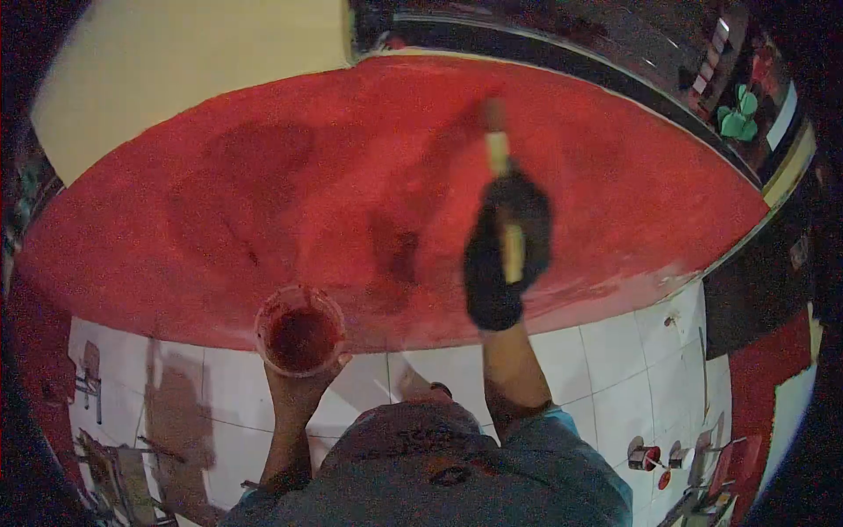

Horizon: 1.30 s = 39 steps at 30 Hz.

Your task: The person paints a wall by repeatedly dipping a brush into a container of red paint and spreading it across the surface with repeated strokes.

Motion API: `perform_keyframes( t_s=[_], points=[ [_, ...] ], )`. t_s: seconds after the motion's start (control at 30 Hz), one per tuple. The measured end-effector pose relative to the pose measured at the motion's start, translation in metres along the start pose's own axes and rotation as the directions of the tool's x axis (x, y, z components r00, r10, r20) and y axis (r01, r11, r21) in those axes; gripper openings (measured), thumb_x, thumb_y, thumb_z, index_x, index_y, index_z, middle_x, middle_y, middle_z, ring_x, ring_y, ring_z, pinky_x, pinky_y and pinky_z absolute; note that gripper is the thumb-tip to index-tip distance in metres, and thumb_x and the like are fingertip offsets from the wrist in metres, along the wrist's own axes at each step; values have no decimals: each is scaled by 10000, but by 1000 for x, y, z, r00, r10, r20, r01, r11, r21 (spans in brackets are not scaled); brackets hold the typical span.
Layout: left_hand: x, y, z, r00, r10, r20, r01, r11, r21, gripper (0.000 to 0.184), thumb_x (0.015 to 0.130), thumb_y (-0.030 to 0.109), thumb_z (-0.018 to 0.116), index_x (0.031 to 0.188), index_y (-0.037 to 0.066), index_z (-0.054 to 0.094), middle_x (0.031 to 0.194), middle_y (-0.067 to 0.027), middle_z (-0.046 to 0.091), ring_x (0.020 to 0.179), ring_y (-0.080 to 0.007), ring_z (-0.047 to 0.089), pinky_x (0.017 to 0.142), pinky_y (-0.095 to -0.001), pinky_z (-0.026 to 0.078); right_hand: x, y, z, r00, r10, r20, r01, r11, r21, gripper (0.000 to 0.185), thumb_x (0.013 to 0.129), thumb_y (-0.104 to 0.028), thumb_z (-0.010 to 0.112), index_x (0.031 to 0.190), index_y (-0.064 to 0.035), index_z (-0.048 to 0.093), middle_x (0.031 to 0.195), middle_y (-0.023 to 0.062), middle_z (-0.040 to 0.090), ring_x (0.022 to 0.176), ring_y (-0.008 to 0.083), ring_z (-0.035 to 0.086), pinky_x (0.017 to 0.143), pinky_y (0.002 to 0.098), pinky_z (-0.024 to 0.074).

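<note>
My left hand (297,393) is wrapped round a clear plastic cup (262,327) with dark red paint (303,339) in it, held low and near my body. In my right hand (509,250), which wears a black glove, is a paintbrush (498,151) with a pale handle. The brush points up at the red wall (351,184); motion blurs its bristles, so I cannot tell whether they touch the surface. Patches of lighter and darker red show on the wall, and shadows of my arm fall across it.
Below the wall lies a white tiled floor (615,360). Small red-stained containers (645,458) stand on it at lower right, and a stand-like object (123,479) is at lower left. A cream panel (202,70) and a dark glossy surface (562,44) border the red area above.
</note>
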<state>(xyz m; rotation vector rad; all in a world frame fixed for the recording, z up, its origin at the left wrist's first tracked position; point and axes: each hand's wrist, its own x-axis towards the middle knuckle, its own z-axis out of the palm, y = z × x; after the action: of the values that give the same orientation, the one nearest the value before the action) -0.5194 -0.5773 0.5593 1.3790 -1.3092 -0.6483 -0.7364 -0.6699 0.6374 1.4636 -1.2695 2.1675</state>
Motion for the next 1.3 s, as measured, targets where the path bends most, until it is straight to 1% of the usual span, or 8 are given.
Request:
perform_keyframes(
  t_s=[0.13,0.37,0.67,0.93,1.0,1.1,1.17,1.3],
  points=[
    [0,1,11,990,141,17,-142,984,110,809,496,77,814,1160,25,355,1077,-105,501,971,-208,512,840,-320,448,11,-5,-14,966,15,258,-11,1000,-14,67,791,-29,556,849,-3,578,830,78,593,769,192,545,725,306,428],
    [-4,21,17,992,-125,-2,124,985,-117,824,493,78,815,1159,30,333,1067,-104,502,951,-210,521,827,-316,454,33,13,-35,964,91,-249,-118,988,-97,75,822,-69,547,827,-3,584,831,108,591,769,215,547,690,318,438],
    [-14,-2,17,987,-158,28,158,987,16,769,525,122,817,1135,24,359,1045,-106,522,933,-203,532,803,-310,459,-9,18,-30,901,-12,434,-28,996,87,254,799,-32,552,1053,-38,545,1002,60,568,793,150,548,682,259,456],
    [-15,7,22,974,-219,-51,220,976,3,806,506,122,828,1154,28,358,1078,-105,507,973,-208,517,835,-316,447,-35,8,-3,738,576,351,-674,630,385,113,784,-22,524,878,-7,586,881,142,576,752,262,537,727,363,438],
    [-15,7,21,974,-223,-36,223,975,-1,808,506,120,827,1158,30,357,1086,-106,503,980,-207,513,837,-316,447,-46,15,5,896,-145,419,51,972,229,214,805,-191,584,953,-36,584,870,106,571,774,242,566,683,322,454],
    [-17,10,25,986,-162,-45,163,986,18,575,549,80,787,1020,41,459,957,-66,549,868,-175,539,772,-303,462,-23,17,-15,835,-165,525,23,963,267,227,810,-242,584,920,-44,582,807,82,565,776,244,567,683,334,458],
    [-20,7,24,993,-103,-62,106,993,48,342,591,43,747,878,51,561,820,-27,600,748,-145,569,705,-291,477,-39,48,-38,759,288,583,-343,939,-17,217,797,-45,544,1005,10,570,1030,126,577,902,231,562,810,329,439],
    [-22,1,24,989,-148,-28,148,989,-17,347,593,34,748,883,45,559,832,-29,600,757,-140,570,705,-281,478,-44,40,-21,822,130,554,-203,976,73,173,811,-109,532,948,-11,572,953,112,572,858,238,560,769,343,440]
  ],
)
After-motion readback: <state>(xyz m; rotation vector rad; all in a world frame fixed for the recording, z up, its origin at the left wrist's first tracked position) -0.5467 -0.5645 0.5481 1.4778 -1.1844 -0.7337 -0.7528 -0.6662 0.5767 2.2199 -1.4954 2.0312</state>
